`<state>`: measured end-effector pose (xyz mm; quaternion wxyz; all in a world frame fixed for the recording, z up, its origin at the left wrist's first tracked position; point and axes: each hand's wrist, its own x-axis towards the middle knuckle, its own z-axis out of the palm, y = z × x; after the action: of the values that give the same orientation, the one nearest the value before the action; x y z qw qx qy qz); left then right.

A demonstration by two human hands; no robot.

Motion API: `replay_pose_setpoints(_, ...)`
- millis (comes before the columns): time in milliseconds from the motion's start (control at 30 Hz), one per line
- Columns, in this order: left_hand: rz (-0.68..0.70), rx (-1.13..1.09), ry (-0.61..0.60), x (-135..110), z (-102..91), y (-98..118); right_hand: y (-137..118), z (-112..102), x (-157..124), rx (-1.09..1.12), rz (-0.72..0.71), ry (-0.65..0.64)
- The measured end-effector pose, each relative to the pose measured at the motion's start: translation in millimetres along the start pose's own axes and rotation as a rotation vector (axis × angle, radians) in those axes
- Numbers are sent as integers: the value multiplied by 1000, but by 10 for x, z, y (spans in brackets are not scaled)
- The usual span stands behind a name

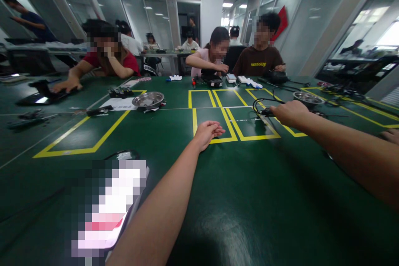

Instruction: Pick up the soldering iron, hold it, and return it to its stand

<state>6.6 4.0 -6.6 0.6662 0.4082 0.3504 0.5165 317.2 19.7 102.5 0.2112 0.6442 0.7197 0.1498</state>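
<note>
My left hand (208, 135) rests palm inward over the green table at a yellow-taped rectangle (231, 139), its fingers loosely bent and nothing in them. Farther right, my right hand (291, 114) is closed, thumb and fingers pinching the end of a bundle of black cable (257, 108). The cable loops up and back from the fingertips. A thin dark rod lies to the right of this hand; whether it belongs to the cable I cannot tell. Behind the hand stands a metal bowl (308, 99), partly covered by it.
At lower left lies a phone (120, 199) with a blurred screen. A second metal bowl (148, 99) stands beside white paper (116, 104). Tangled black cables (346, 91) lie at right. Several people sit across the table, with white gloves (254, 83) and small devices before them.
</note>
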Motion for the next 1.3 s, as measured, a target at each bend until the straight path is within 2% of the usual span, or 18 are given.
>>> replay_pose_setpoints(333, 2, 0, -2, 6, 11, 3, 24, 43, -42, 13, 43, 61)
replay_pose_setpoints(533, 4, -1, -4, 13, 0, -3, -95, 48, -39, 56, 22, 16)
replay_pose_setpoints(700, 6, 5, -10, 10, -15, -7, -96, 20, -45, 101, 25, 26)
replay_pose_setpoints(867, 1, -1, -7, 7, 0, -2, -69, 2, -18, 197, 105, 44)
replay_pose_setpoints(967, -2, -7, 4, -2, 17, 7, -136, -4, 29, 278, 138, 48)
replay_pose_setpoints(1033, 0, -8, 2, -10, 19, 11, -254, -11, 38, 482, 133, 33)
replay_pose_setpoints(1167, 16, -38, -12, -11, 8, 8, -692, -34, -70, 1300, 87, -39)
replay_pose_setpoints(1300, 36, -161, 29, 10, 2, 15, -1250, -54, -280, 1879, -99, -128)
